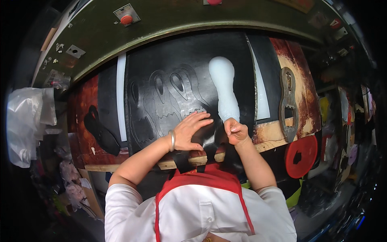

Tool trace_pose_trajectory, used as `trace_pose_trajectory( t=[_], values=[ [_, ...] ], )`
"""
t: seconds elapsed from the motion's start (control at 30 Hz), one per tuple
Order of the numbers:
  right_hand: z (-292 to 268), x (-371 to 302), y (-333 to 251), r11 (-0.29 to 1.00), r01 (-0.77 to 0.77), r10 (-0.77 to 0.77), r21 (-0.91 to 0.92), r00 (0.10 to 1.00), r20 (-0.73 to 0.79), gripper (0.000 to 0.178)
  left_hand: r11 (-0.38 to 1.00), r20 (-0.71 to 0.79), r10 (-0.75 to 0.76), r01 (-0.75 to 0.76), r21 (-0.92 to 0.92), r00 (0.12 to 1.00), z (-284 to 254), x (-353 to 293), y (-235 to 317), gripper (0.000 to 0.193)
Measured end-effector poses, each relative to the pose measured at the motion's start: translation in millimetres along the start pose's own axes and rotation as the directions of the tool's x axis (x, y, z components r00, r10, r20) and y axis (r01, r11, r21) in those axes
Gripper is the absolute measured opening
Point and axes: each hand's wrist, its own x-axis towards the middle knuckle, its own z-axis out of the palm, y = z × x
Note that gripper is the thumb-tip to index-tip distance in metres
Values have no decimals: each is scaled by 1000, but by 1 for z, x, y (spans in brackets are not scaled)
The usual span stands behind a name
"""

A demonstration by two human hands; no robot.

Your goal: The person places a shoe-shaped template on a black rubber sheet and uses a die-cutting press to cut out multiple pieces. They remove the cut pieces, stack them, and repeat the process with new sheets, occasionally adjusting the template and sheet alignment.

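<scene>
A black sheet lies on the worktable, with several shoe-sole outlines cut into its left half. To their right, a white sole-shaped area shows within the black, apparently an opening onto a white layer below. My left hand, a bangle on its wrist, rests with fingers spread on the sheet's near part, by the cut outlines. Just below the narrow end of the white area, my right hand is closed, thumb against curled fingers. What it grips, if anything, is hidden. Black strips hang over the table's near edge.
A sole-shaped metal cutting die lies at the right. Dark cut pieces lie at the left. A red disc is beyond the near right corner. Across the back runs a green machine beam with a red button. Clear plastic hangs left.
</scene>
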Motion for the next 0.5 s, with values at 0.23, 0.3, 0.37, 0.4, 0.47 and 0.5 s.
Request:
trace_pose_trajectory(
  t=[0.23, 0.3, 0.37, 0.4, 0.47, 0.5],
  values=[
    [11, 7, 2, 991, 133, -134, -36, 990, -41, 30, 976, 33, -203, 205, -77, 979, -23, 15, 21, 82],
    [18, 3, -12, 978, 120, -124, -170, 992, -12, 32, 968, -33, -247, 248, 28, 968, -9, 21, 32, 82],
    [28, 0, -21, 959, 130, -133, -252, 991, 5, 30, 972, -164, -187, 207, 114, 969, 2, 23, 35, 76],
    [34, 0, -24, 952, 132, -133, -277, 991, 13, 28, 975, -195, -170, 194, 110, 966, 5, 23, 33, 73],
    [50, 1, -21, 938, 203, -235, -281, 969, -81, 30, 980, -230, -150, 175, 93, 962, 6, 21, 27, 67],
    [58, 1, -18, 928, 239, -283, -287, 951, -125, 32, 985, -239, -144, 163, 61, 960, 3, 19, 23, 57]
  ],
)
